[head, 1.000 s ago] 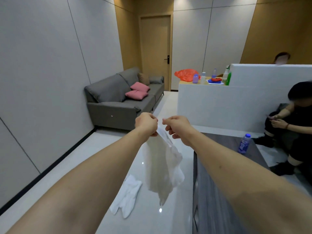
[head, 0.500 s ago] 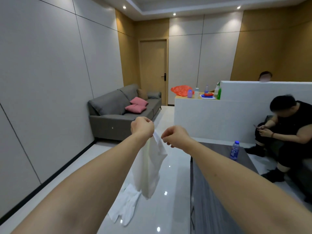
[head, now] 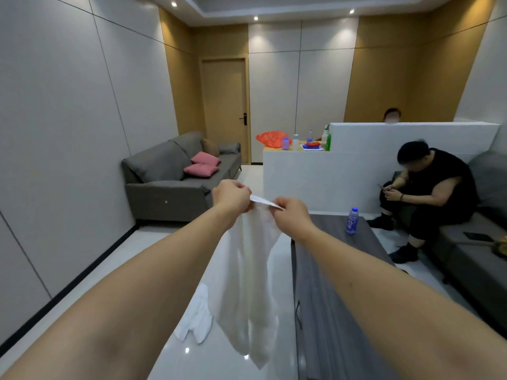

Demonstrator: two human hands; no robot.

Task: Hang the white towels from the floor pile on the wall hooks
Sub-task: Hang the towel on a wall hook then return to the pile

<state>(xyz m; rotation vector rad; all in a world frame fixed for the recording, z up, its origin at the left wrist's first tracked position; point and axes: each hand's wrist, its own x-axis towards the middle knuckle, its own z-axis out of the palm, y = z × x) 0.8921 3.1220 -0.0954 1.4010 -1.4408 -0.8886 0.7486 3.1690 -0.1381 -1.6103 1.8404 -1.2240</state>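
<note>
Now I see my left hand (head: pixel 231 196) and right hand (head: pixel 291 215) both pinching the towel's (head: pixel 247 283) top edge, cloth hanging.

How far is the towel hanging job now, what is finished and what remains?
Done: nothing visibly hung; no wall hooks or hung towels show in this view. In hand: the left hand and right hand pinch the top edge of one white towel, which hangs between them above the floor. Left: at least one more towel lies on the floor.

Soft white cloth towel (head: pixel 248 283); glossy white floor (head: pixel 219 360); matt grey wood-grain table (head: pixel 337 311); clear plastic bottle (head: pixel 351 220).
</note>
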